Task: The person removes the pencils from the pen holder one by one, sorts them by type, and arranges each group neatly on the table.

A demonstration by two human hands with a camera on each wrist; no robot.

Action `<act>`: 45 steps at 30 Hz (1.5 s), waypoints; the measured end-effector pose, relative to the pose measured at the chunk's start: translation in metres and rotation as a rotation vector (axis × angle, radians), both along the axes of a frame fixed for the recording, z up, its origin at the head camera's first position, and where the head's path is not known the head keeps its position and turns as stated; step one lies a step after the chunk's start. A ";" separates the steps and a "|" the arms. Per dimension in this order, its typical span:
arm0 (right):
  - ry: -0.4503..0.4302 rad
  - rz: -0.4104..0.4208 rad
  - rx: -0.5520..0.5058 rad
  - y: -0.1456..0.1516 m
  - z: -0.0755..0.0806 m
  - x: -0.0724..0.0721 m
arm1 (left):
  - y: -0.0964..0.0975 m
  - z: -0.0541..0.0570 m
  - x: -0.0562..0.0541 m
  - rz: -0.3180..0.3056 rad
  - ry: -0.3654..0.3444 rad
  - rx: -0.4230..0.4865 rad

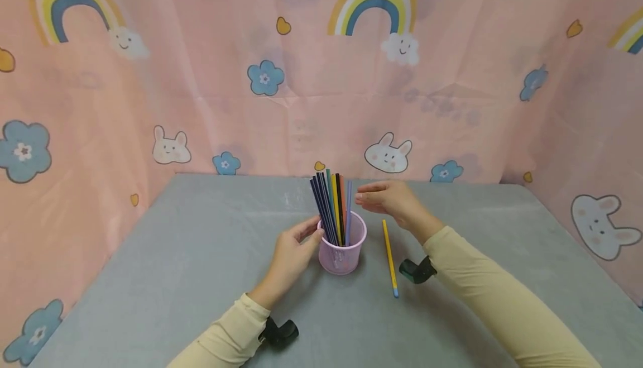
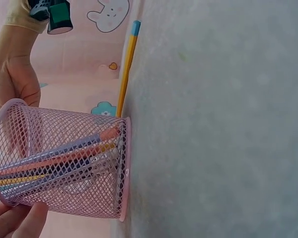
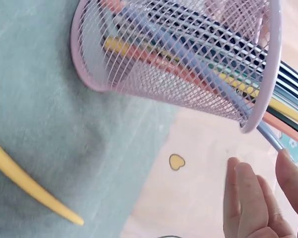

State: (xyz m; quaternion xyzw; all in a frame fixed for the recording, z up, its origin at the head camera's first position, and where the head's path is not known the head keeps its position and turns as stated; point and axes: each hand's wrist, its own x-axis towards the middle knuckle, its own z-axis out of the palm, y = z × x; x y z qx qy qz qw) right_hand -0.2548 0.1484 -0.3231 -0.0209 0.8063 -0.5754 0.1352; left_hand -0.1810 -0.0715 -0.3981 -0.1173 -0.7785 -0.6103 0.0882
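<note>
A pink mesh pen cup (image 1: 339, 262) stands upright on the grey table, holding several pencils (image 1: 329, 211) that lean in it, mostly dark, with yellow, black, orange and green ones among them. My left hand (image 1: 292, 253) holds the cup at its left side near the rim, with thumb and fingers on the mesh. A lavender pencil (image 1: 349, 206) leans at the cup's right side. Just right of its top end is my right hand (image 1: 394, 203), fingers straight and nothing held between them. In the right wrist view, the thumb (image 3: 290, 173) appears right by that pencil's end.
One yellow pencil (image 1: 389, 259) with a blue end lies on the table (image 1: 216, 278) right of the cup, below my right hand. Behind the table hangs a pink cloth (image 1: 301, 116) printed with rainbows, rabbits and flowers. Each wrist wears a black camera mount (image 1: 418, 271).
</note>
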 end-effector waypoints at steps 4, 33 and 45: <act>0.019 0.003 0.003 -0.002 0.000 -0.001 | -0.001 0.001 -0.001 0.005 -0.006 -0.008; -0.001 -0.065 -0.037 -0.024 -0.004 -0.003 | -0.001 0.001 -0.002 -0.002 -0.067 0.019; 0.026 -0.051 -0.060 -0.017 0.001 -0.003 | -0.001 0.002 -0.002 -0.007 -0.062 0.032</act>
